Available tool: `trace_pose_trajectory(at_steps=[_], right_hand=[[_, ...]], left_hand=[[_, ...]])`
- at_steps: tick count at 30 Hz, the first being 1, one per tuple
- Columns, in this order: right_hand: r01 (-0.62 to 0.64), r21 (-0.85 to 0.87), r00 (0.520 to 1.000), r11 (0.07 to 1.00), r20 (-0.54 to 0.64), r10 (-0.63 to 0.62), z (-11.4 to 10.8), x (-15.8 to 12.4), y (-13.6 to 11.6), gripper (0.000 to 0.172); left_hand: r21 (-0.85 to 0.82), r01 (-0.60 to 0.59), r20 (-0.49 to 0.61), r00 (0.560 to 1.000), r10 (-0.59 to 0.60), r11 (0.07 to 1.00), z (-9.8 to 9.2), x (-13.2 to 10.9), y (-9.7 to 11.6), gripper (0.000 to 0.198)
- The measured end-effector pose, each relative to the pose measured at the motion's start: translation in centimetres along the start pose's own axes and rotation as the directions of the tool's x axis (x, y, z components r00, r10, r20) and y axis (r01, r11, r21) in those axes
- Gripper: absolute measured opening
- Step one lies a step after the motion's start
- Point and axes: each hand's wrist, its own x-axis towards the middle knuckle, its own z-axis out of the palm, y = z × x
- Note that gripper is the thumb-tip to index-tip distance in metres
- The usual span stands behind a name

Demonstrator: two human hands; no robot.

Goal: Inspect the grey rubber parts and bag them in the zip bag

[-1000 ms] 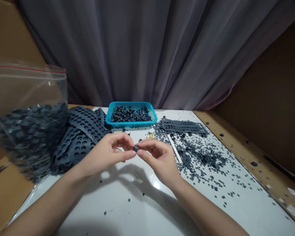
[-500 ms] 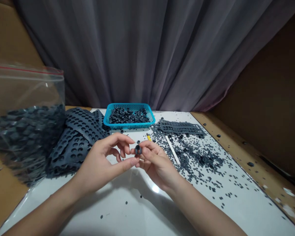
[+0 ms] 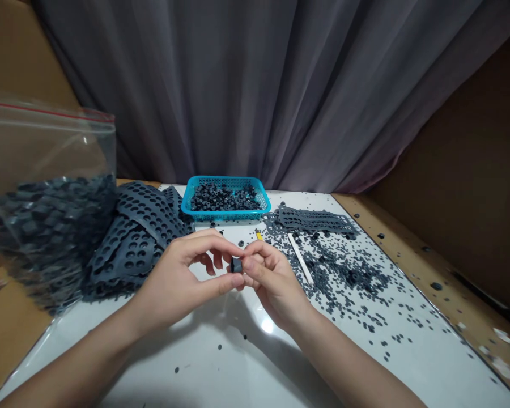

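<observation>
Rubber pieces [image 3: 223, 198] fill the teal basket [image 3: 225, 214]; left hand [image 3: 174, 280] and right hand [image 3: 276, 283] pinch a dark piece [image 3: 237, 264].

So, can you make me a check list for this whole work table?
Surface: white board on a tan table.
Job's things: grey piece; blue basket full of more pieces.
Clutter: holey grey sheets, loose bits, white strip, zip bag.
Hands: left hand and right hand pinch the piece with their fingers.
Cables: nothing seen.
Surroundings: grey curtain, brown wall.
</observation>
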Motion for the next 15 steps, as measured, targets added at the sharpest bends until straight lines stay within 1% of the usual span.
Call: trace_pose_trajectory(at_steps=[2,4,6,7,9,10,11,12,14,15], right_hand=[[0.018,-0.019,1.000,1.000,0.007,-0.018,-0.1,-0.1,-0.1,0.021],[0.046,-0.077,0.999,0.996,0.017,-0.045,-0.4,0.1,-0.5,0.020],[0.117,-0.213,0.993,0.970,0.006,-0.119,-1.3,0.8,-1.1,0.019],[0.160,-0.309,0.985,0.938,-0.006,-0.170,-1.9,1.3,-1.4,0.018],[0.209,-0.507,0.966,0.836,-0.028,-0.259,-3.5,2.6,-1.9,0.018],[0.205,-0.591,0.961,0.781,-0.029,-0.274,-4.4,3.2,-2.0,0.018],[0.194,-0.668,0.961,0.718,-0.018,-0.277,-5.3,3.9,-2.0,0.019],[0.187,-0.746,0.957,0.640,-0.009,-0.291,-6.1,4.4,-2.0,0.021],[0.174,-0.867,0.934,0.468,-0.006,-0.358,-7.4,5.2,-1.8,0.026],[0.167,-0.899,0.918,0.404,-0.008,-0.397,-7.8,5.4,-1.7,0.028]], left_hand=[[0.036,-0.010,0.010,1.000,0.010,0.999,-0.2,0.0,0.1,0.016],[0.122,-0.030,0.028,0.999,0.026,0.992,-0.9,0.2,-0.1,0.022],[0.275,-0.051,0.043,0.998,0.041,0.960,-1.9,0.9,-1.1,0.030],[0.376,-0.050,0.041,0.998,0.038,0.925,-2.5,1.3,-2.0,0.033],[0.578,-0.009,-0.006,1.000,0.015,0.816,-3.5,2.3,-4.4,0.029],[0.684,0.028,-0.030,1.000,-0.009,0.729,-3.9,2.8,-5.8,0.028],[0.787,0.054,-0.033,0.998,-0.046,0.614,-4.0,3.2,-7.2,0.028],[0.857,0.052,-0.012,0.997,-0.082,0.513,-4.0,3.6,-8.5,0.028],[0.883,0.040,0.013,0.994,-0.109,0.468,-3.5,4.0,-10.6,0.025],[0.888,0.031,0.024,0.993,-0.114,0.459,-3.1,4.1,-11.3,0.024]])
